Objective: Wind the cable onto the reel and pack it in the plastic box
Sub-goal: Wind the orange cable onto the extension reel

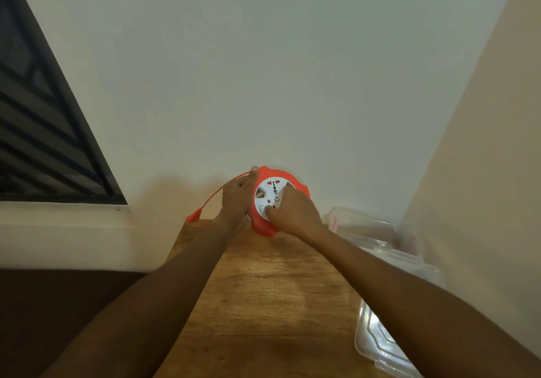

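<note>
Pale plain walls [263, 70] are filling most of the view, meeting in a corner on the right, and one dark window with slanted bars [44, 120] is sitting at the left above a white ledge. Below them one brown wooden tabletop [263, 304] is running away from the person towards the wall. Along its right edge two clear plastic pieces are lying: the open see-through plastic box [377, 231] further away and its clear lid [377, 345] nearer the camera, the two close to each other.

Two bare forearms are reaching forward over the wood. Between the hands one round orange cable reel with a white socket face [273, 199] is being held up at the far end of the table, tilted so that its white face is pointing back towards the camera.

The left hand [237, 199] is gripping the reel's left rim, fingers curled round the edge. The right hand [292, 210] is pressing closed fingers on the lower part of the white face.

One thin orange cable [218, 191] is leaving the reel's upper left and slanting down-left to its single orange plug [193, 216], which is hanging beside the table's far left corner.
</note>
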`<state>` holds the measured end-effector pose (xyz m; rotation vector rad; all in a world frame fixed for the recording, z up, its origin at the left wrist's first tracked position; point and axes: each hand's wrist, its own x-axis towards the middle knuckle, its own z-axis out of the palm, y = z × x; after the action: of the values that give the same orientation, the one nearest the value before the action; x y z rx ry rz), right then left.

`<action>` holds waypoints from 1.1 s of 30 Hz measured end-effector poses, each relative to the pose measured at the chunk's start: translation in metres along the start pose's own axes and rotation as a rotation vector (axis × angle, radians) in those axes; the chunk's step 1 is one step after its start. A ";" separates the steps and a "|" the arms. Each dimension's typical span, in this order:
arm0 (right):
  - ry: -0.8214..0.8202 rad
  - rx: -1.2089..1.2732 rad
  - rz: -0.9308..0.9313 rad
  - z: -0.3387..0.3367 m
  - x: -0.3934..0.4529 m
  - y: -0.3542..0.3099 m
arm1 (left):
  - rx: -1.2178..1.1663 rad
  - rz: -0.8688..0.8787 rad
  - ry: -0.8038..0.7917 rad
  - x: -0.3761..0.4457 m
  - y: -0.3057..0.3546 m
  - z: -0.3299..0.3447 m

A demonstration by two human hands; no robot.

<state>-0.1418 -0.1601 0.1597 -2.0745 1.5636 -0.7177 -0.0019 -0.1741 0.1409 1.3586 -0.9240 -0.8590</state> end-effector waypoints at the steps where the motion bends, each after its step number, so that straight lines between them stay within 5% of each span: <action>1: 0.038 -0.168 -0.093 -0.008 -0.002 -0.001 | -0.004 -0.017 -0.009 0.001 0.001 -0.003; 4: 0.057 -0.645 -0.466 -0.032 -0.002 -0.002 | 0.019 -0.029 -0.038 0.007 0.004 -0.012; 6: -0.092 -0.807 -0.701 -0.043 0.004 0.002 | 0.020 -0.025 -0.069 0.011 0.006 -0.017; 14: -0.278 -1.131 -1.048 -0.059 0.016 -0.014 | 0.142 -0.001 -0.234 0.017 0.020 -0.026; 20: -0.357 -1.370 -1.086 -0.057 0.013 -0.027 | 0.156 0.008 -0.309 0.014 0.022 -0.026; 33: -0.469 -1.351 -1.113 -0.055 0.004 -0.034 | 0.215 -0.002 -0.411 0.009 0.026 -0.031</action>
<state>-0.1507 -0.1569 0.2235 -3.6616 0.3723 0.8662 0.0298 -0.1687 0.1674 1.3895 -1.3634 -1.0884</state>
